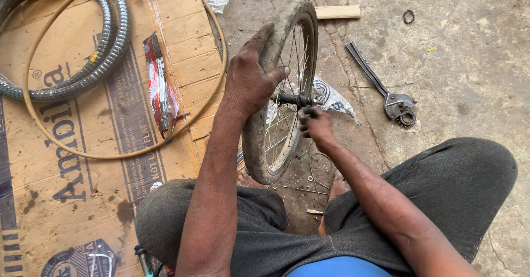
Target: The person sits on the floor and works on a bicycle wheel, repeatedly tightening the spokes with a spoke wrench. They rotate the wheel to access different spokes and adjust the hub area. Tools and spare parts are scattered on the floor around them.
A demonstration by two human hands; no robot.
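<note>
dusty rubber tyre on a small spoked bicycle wheel (287,89), upright between the knees: light, stiff. left hand (248,83) grasps the tyre; right hand (316,125) pinches at the axle (292,98).

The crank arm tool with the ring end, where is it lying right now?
In the head view the metal crank arm lies on the concrete floor, off the person's right side, beyond the raised knee and right of the upright wheel, untouched by either hand.

Dusty grey wheel tyre (255,144), silver spokes (287,117), tan cardboard (66,161) with navy print, red-and-white packet (160,83).
</note>
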